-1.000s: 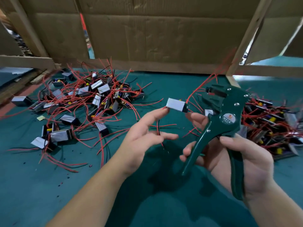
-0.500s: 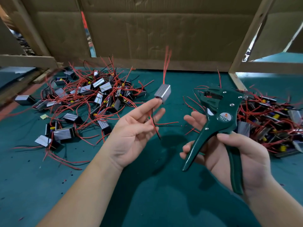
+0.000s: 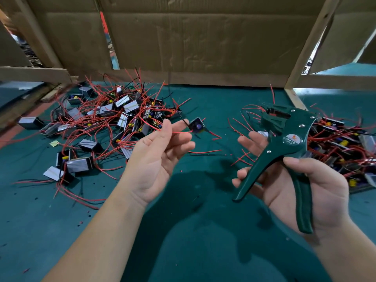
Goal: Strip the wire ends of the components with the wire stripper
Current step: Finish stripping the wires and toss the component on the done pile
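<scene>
Component (image 3: 197, 126): raised off the counter (image 3: 30, 220), just beyond my left fingers (image 3: 183, 137), which pinch its red wire.
Wire stripper (image 3: 284, 143): gripped by my right fingers (image 3: 250, 140), handles spread apart.
Left pile (image 3: 112, 119): wired components on the counter.
Right pile (image 3: 341, 143): behind the stripper.

One camera sits on the person's head. It looks forward and down, close over the green worktop (image 3: 203, 231), toward a cardboard wall (image 3: 193, 41) behind it.
</scene>
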{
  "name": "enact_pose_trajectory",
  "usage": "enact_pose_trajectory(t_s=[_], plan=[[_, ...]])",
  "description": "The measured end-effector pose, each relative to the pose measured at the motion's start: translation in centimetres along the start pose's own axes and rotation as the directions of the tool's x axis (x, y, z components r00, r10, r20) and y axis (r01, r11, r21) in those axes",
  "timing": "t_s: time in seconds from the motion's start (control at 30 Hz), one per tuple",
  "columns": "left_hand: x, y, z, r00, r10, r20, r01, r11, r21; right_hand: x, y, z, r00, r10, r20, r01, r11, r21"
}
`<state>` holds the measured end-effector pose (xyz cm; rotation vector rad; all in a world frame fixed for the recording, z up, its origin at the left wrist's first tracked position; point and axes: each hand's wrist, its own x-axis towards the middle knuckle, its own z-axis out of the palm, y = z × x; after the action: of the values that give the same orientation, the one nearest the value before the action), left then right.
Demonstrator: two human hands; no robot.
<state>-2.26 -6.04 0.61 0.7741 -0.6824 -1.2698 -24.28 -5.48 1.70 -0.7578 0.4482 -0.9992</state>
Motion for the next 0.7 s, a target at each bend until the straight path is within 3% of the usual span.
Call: enact_pose_trajectory(t_s=[0.17,0.23,0.4,0.57,0.7], plan=[[-0.4,0.6,-0.3,0.987,-0.026,0.156,0.039,0.996,-0.081,0.0,0.2,0.1,1.0,0.008,0.0,-0.008,1.0,0.01],[-0.5,0.3,-0.1,0.993,-0.004,0.122,0.01,0.999,-0.048,0.0,0.1,0.1,1.0,0.005,-0.005,-0.005,1.0,0.006],[-0.2,-0.3,0.4,0.985,0.129,-0.116,-0.118,0.988,0.103,0.0,0.1,0.0,1.0,0.002,-0.009,-0.002,1.0,-0.002],[0.0,0.1,-0.5,0.979,0.197,-0.049,-0.184,0.964,0.19,0.0,0.3,0.1,1.0,0.018,-0.001,-0.018,1.0,0.004],[0.1,0.2,-0.5,0.983,0.183,-0.004,-0.182,0.979,0.092,0.0,0.4,0.1,0.999,0.036,0.019,-0.036,0.999,0.006]])
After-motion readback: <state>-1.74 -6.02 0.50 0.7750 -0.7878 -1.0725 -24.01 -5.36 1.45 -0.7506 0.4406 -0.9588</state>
